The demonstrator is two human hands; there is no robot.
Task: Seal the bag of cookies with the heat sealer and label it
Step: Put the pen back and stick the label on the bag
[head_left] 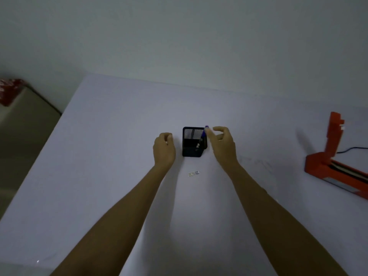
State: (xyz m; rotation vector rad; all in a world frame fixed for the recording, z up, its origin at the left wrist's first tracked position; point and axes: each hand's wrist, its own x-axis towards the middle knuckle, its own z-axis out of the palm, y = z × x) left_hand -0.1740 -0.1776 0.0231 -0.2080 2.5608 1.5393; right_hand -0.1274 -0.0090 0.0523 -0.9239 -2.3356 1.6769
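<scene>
A black mesh pen holder (192, 148) stands in the middle of the white table (119, 156). A blue marker (203, 136) leans inside it, its top sticking out at the right rim. My right hand (223, 144) hovers just right of the holder, fingers spread, fingertips at the marker's top; whether they touch it I cannot tell. My left hand (164, 148) rests left of the holder, fingers loosely curled, nothing visible in it. A small white label (193, 173) lies flat on the table in front of the holder. The orange heat sealer (336, 156) stands at the right edge, its arm raised. No cookie bag is visible.
A black cable (352, 149) runs from the sealer off to the right. A beige surface (25, 120) stands left of the table with a red patterned item (10, 90) on it. A plain wall rises behind the table.
</scene>
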